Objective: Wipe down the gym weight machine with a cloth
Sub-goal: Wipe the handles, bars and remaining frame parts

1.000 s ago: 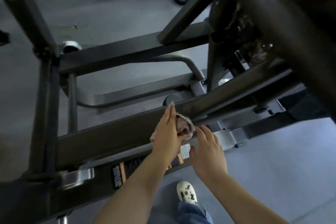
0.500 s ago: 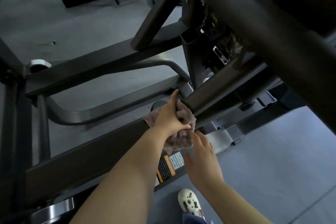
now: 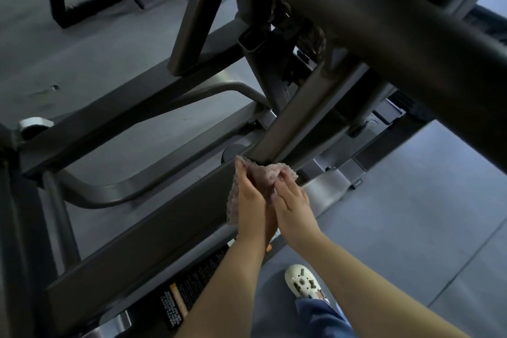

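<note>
The dark grey weight machine frame (image 3: 153, 230) fills the view, with a slanted square tube (image 3: 296, 123) meeting a long low beam. A pinkish cloth (image 3: 264, 175) is bunched at the lower end of that slanted tube. My left hand (image 3: 251, 206) lies flat against the cloth's left side, fingers straight. My right hand (image 3: 293, 206) presses the cloth from the right, its fingertips buried in the folds. The two hands touch each other along their inner edges.
A thick black padded bar (image 3: 397, 35) crosses overhead at the upper right. A curved grey tube (image 3: 115, 195) and a far crossbeam (image 3: 131, 112) lie left. A warning label (image 3: 189, 291) sits on the lower beam. My white shoe (image 3: 301, 281) stands on the grey floor.
My left hand has let go its grip and flattened on the cloth. My right hand rose from below and now presses the cloth beside it. The view moved closer.
</note>
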Tool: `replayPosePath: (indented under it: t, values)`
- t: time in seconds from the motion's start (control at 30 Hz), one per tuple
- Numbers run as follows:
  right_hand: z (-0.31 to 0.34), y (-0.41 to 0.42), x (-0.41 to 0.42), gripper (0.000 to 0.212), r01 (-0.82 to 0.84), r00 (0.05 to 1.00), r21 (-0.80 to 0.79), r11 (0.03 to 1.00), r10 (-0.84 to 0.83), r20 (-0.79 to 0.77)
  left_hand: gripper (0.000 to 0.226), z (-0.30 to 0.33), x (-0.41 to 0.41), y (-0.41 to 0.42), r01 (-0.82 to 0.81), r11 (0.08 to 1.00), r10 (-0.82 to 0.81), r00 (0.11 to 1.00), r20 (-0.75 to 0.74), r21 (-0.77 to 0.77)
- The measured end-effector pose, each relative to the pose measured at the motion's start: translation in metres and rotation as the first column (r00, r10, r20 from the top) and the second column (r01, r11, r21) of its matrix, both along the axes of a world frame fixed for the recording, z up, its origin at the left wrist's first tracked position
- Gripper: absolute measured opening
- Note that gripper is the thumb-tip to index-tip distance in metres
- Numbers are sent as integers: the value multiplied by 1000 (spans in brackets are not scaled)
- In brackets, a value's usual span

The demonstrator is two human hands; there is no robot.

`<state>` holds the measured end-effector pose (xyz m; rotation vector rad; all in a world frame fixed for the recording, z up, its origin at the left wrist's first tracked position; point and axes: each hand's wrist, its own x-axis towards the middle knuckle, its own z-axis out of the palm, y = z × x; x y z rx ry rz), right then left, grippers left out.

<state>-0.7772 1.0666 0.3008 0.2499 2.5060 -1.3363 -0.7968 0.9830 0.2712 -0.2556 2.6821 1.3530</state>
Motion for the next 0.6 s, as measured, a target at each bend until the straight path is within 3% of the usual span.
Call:
replayPosePath:
  t: [0.07, 0.13, 0.2, 0.27, 0.43, 0.53, 0.6]
  values:
    - [2, 1, -5, 44, -190, 982, 187, 964, 185, 45, 50, 0, 8, -8, 90, 989, -98, 993, 72, 115]
    - [2, 4, -7, 50, -265, 964, 339, 903, 252, 82, 59, 2, 15, -8, 123, 975, -131, 991, 30, 188]
    - [-1, 11, -5, 52, -278, 961, 438, 855, 244, 133, 48, -1, 27, -6, 239, 967, -245, 967, -66, -86]
    - [-6, 26, -8, 54, -293, 956, 545, 786, 238, 170, 57, -6, 37, 2, 291, 899, -339, 935, -101, -328]
    - [-8, 82, -53, 59, -116, 989, 670, 733, 26, 143, 89, 7, 19, 33, 316, 856, -448, 848, -281, -410]
    - [-3, 98, -72, 64, -50, 994, 720, 692, -38, 105, 101, 19, 0, 41, 285, 819, -453, 854, -256, -497]
    - [-4, 94, -74, 70, -43, 989, 675, 736, -63, 132, 102, 20, -5, 45, 292, 801, -456, 863, -217, -523]
